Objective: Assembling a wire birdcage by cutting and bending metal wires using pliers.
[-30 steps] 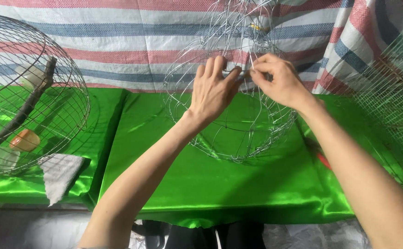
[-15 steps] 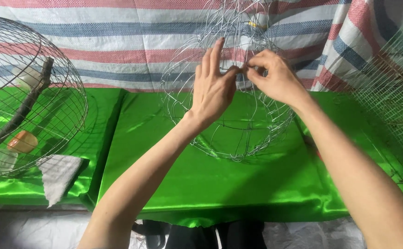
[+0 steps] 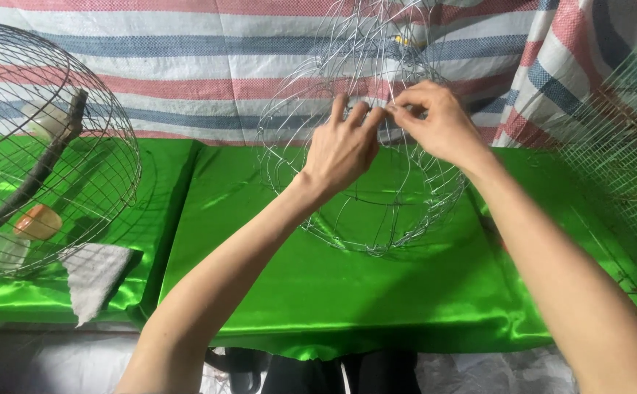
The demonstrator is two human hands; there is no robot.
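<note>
Backdrop: striped tarp [image 3: 187,58] in red, white and blue hangs behind the desk [image 3: 377,299], which is draped in shiny green cloth.
Frame: unfinished wire frame [image 3: 377,182] stands on the desk's middle, its top rising before the tarp.
Left hand: left hand [image 3: 344,149] is raised at the frame's upper part, fingers pinched narrowly on a wire.
Right hand: right hand [image 3: 435,124] is just beside it, fingertips closed on the same wire.
Cage: round wire cage [image 3: 41,146] sits far left of the frame, holding a perch, cup and orange dish.
Rag: grey rag [image 3: 96,277] lies below the cage.
</note>
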